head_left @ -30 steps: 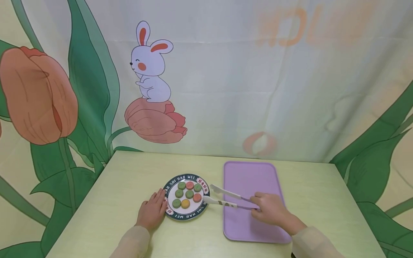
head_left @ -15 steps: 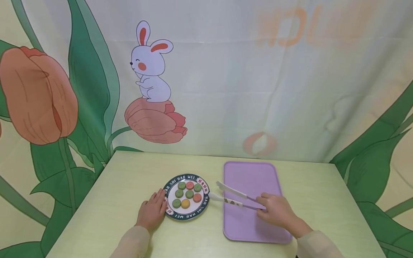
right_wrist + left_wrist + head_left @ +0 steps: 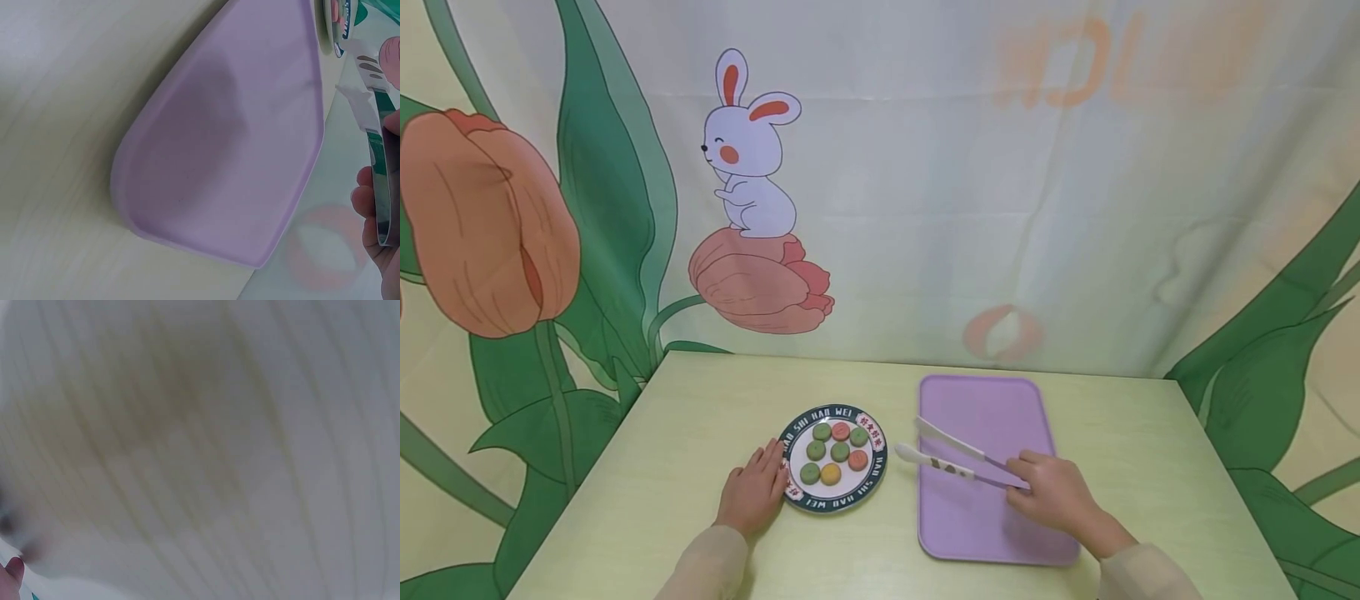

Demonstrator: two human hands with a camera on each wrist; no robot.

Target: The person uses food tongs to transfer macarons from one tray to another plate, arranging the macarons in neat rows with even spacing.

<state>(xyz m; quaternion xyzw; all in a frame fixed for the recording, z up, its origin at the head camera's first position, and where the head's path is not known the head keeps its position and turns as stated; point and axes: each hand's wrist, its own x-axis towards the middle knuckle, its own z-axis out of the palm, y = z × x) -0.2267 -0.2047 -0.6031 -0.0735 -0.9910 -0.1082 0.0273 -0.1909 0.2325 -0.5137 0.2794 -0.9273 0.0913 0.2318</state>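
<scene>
My left hand (image 3: 752, 490) rests beside the round plate (image 3: 881, 467), its straight fingers touching the rim. On the plate, which has a dark lettered border, lie several green biscuits (image 3: 816, 450), two pink ones (image 3: 857, 460) and a yellow one (image 3: 831, 474). My right hand (image 3: 1051, 493) holds metal tongs (image 3: 951, 467) with white patterned tips over the purple tray (image 3: 992, 533). The tongs' tips stand apart, with nothing between them, and point toward the plate. In the right wrist view, fingers wrap the tongs' (image 3: 379, 162) bent end. A sleeve (image 3: 206, 437) fills most of the left wrist view.
Plate and tray stand side by side on a pale table (image 3: 685, 417), with a narrow gap between them. Behind the table's far edge hangs a curtain (image 3: 910, 208) printed with a rabbit and tulips.
My right hand has drawn the tongs to the right, from the plate's right rim to over the tray's left part. My left hand and the biscuits have stayed in place.
</scene>
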